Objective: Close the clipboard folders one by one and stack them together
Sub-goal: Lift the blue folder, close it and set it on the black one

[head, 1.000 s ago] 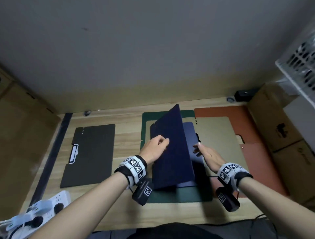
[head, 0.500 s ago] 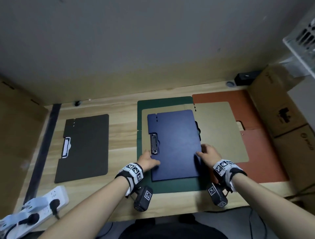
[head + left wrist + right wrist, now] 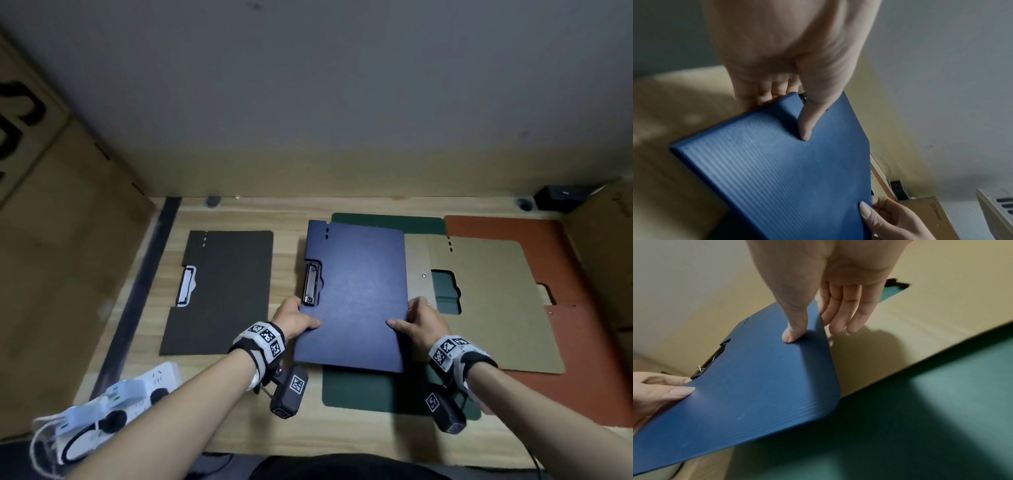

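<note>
The closed blue clipboard folder [image 3: 356,298] is lifted off the desk between both hands, its black clip on its left edge. My left hand [image 3: 294,318] pinches its left edge, thumb on the cover, fingers beneath [image 3: 803,123]. My right hand [image 3: 416,323] pinches the right edge the same way [image 3: 795,331]. A closed dark grey folder [image 3: 219,291] lies to the left. Under and right of the blue one lie open green [image 3: 370,390], tan [image 3: 493,301] and red-brown [image 3: 582,342] folders, overlapping.
A white power strip [image 3: 113,401] with plugs sits at the desk's front left corner. Cardboard boxes stand at the left [image 3: 51,240] and right [image 3: 606,240]. A small black device [image 3: 561,197] sits at the back right by the wall.
The blue folder's cover swung down shut. Both hands then took its side edges, lifted it off the tan folder and shifted it left.
</note>
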Action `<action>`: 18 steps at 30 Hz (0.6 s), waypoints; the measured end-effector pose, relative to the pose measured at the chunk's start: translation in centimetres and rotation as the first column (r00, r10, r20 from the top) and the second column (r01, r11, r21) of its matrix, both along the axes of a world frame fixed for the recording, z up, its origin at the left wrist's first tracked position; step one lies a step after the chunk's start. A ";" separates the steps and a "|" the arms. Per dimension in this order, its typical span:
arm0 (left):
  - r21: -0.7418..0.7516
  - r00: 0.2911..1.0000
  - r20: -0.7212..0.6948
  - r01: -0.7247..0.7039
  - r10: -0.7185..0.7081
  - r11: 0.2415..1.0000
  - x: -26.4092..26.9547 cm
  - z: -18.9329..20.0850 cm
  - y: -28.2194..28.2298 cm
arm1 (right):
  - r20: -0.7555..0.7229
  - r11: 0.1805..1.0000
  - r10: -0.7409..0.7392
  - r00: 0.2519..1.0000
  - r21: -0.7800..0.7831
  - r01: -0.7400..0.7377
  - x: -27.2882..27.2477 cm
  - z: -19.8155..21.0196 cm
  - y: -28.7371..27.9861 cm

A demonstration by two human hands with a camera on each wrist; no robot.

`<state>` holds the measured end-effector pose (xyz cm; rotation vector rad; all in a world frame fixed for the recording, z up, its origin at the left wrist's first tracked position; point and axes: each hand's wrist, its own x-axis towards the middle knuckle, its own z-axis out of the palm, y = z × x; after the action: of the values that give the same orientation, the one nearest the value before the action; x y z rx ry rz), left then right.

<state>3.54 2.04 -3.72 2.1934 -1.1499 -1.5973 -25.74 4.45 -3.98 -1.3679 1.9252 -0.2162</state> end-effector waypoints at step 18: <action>-0.141 0.948 0.249 -0.169 0.200 0.975 25.2 -0.9 -1.0 | -0.040 0.924 0.357 0.933 0.163 -0.346 25.9 -2.0 -8.8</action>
<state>28.77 0.99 -4.64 2.4042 -1.0341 -1.1611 0.17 -4.32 -5.97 -1.6020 1.6735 0.1543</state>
